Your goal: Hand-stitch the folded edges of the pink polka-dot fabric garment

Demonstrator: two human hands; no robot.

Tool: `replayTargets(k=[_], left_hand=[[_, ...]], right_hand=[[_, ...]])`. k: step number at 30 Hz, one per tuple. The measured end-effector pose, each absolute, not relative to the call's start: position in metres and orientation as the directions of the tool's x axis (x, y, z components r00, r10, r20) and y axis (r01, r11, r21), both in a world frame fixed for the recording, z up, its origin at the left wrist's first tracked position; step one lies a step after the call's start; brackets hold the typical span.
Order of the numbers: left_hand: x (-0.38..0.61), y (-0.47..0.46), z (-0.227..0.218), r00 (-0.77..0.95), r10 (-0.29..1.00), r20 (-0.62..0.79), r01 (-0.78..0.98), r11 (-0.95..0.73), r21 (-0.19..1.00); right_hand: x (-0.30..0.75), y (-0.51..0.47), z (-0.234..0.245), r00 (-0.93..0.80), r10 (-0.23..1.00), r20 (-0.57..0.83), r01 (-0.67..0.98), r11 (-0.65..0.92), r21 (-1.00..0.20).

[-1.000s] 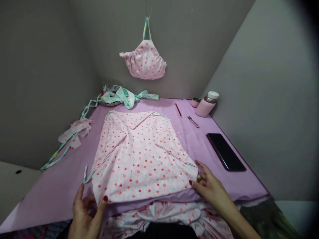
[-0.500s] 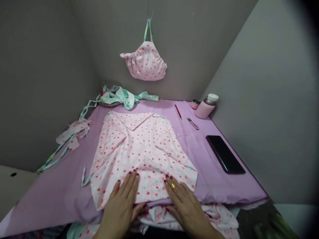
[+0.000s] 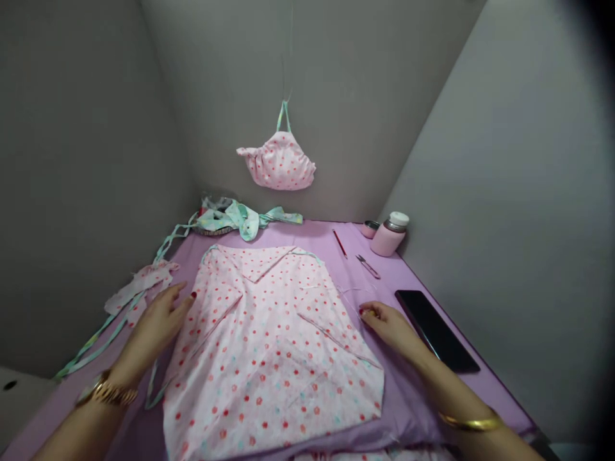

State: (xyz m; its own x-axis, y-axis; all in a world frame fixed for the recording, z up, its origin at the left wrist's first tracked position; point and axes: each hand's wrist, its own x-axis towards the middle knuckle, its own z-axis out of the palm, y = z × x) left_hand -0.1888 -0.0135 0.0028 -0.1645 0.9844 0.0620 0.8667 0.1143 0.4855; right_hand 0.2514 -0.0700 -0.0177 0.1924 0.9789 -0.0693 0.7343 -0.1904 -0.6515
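Note:
A pink garment piece (image 3: 276,346) with red dots and several folded edges lies spread flat on the purple cloth. My left hand (image 3: 161,320) is over its left side, fingers apart and holding nothing. To the right of the garment, my right hand (image 3: 389,325) has its fingers curled in, thumb and forefinger together. A thin white thread (image 3: 346,291) runs from the garment's right edge to those fingertips, which appear to pinch it. Thread snips (image 3: 368,266) lie just beyond the right hand.
A black phone (image 3: 435,331) lies beside my right forearm. Farther back are a red pencil (image 3: 339,244), a pink bottle (image 3: 389,235) and its cup (image 3: 369,228). Green fabric strips (image 3: 247,221) and pink scraps (image 3: 144,285) sit left. A dotted fabric piece (image 3: 281,163) hangs above.
Both hands have lifted off the garment's near edge and moved forward and apart, the left to its left side, the right to the thread. The view has tilted up.

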Motion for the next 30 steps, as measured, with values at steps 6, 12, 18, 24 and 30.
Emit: replayTargets(k=[6,12,18,24,30], left_hand=[[-0.176,0.055,-0.011,-0.241,0.97,-0.007,0.9,0.226,0.373],[-0.183,0.055,-0.007,-0.215,0.976,0.029,0.931,0.196,0.307],[-0.201,0.036,0.001,-0.145,0.987,0.077,0.976,0.13,0.172],[-0.143,0.076,0.01,0.153,0.971,0.184,0.969,-0.184,0.166],[-0.067,0.143,-0.01,0.25,0.96,0.124,0.939,-0.272,0.212]], right_hand=[[0.229,-0.068,-0.025,0.198,0.974,-0.11,0.783,-0.225,-0.58],[0.226,-0.075,-0.028,0.139,0.987,-0.08,0.816,-0.16,-0.556],[0.23,-0.072,-0.031,0.157,0.981,-0.111,0.696,-0.19,-0.693],[0.231,-0.085,-0.034,0.115,0.969,-0.217,0.511,-0.245,-0.824],[0.221,-0.102,-0.032,0.092,0.961,-0.262,0.465,-0.274,-0.842]])
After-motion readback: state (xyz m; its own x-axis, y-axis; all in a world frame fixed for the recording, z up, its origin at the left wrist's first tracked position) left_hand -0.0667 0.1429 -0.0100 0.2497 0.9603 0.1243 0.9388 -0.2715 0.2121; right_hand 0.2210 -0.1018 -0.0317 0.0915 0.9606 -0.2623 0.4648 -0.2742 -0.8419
